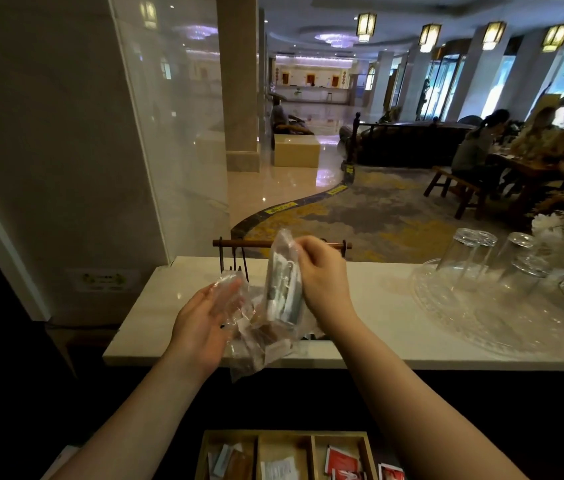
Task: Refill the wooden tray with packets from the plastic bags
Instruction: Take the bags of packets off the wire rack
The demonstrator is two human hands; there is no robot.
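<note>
Nearest the camera sits the wooden tray [311, 441], divided into three compartments: mixed packets on the left, a few white ones in the middle, red packets [342, 460] on the right. Above it, the left hand [204, 317] lies open and flat under a crumpled plastic bag [256, 337] of brownish packets, cradling it. The right hand [322, 271] pinches shut on the top of a second bag [282, 282] holding white packets, hanging upright. To do this step well, I would keep the left palm supporting the load while the right fingers work the mouth open, then tip over the matching compartment. Behind lies the white surface [377, 285], with upturned glasses [471, 258] further right.
</note>
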